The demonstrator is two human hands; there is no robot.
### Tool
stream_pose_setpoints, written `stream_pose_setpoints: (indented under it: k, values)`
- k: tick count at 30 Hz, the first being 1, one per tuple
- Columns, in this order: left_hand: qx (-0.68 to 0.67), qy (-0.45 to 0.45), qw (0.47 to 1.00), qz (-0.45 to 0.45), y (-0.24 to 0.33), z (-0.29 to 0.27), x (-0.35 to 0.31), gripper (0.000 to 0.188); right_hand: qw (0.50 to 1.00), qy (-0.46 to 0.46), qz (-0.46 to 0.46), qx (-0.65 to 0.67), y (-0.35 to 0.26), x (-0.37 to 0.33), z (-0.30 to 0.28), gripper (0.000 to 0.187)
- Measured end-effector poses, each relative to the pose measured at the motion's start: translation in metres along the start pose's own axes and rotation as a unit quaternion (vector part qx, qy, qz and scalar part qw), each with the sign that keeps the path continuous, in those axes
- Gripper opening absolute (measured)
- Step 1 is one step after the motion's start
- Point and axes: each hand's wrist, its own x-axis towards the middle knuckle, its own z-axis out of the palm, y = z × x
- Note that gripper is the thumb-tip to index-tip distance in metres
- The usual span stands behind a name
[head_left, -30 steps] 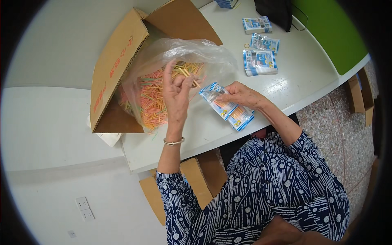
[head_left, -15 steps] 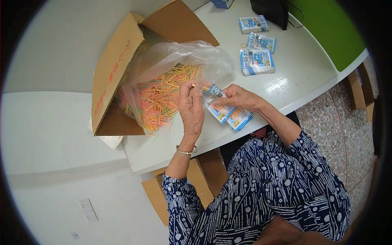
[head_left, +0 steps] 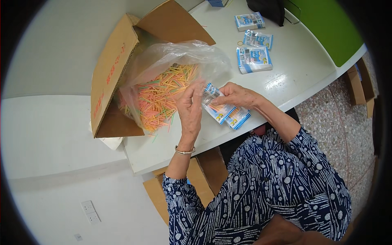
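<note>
Both hands meet on a small clear packet point(head_left: 219, 108) with blue-striped edges, just above the white surface point(head_left: 294, 77).

Right hand point(head_left: 237, 96) has its grip closed on the packet's top edge; left hand point(head_left: 191, 109) pinches the packet's open end, fingers bunched at its mouth. Beside them a clear plastic bag point(head_left: 171, 61) of orange, yellow and green sticks point(head_left: 161, 98) sits in an open cardboard box point(head_left: 118, 69). Three filled packets point(head_left: 254, 59) lie farther off on the surface.
</note>
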Motion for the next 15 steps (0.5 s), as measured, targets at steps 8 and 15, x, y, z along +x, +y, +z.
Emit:
stream_pose_setpoints:
  k: [8, 15]
  values:
    - [0.436, 0.003, 0.881, 0.187, 0.002, 0.0, -0.005, 0.037, 1.0, 0.001, 0.022, -0.01, 0.004, 0.001, -0.008, 0.028]
    - [-0.022, -0.012, 0.999, -0.045, -0.006, -0.003, -0.008, 0.032, 0.998, 0.019, -0.037, 0.041, 0.004, 0.002, 0.0, 0.028]
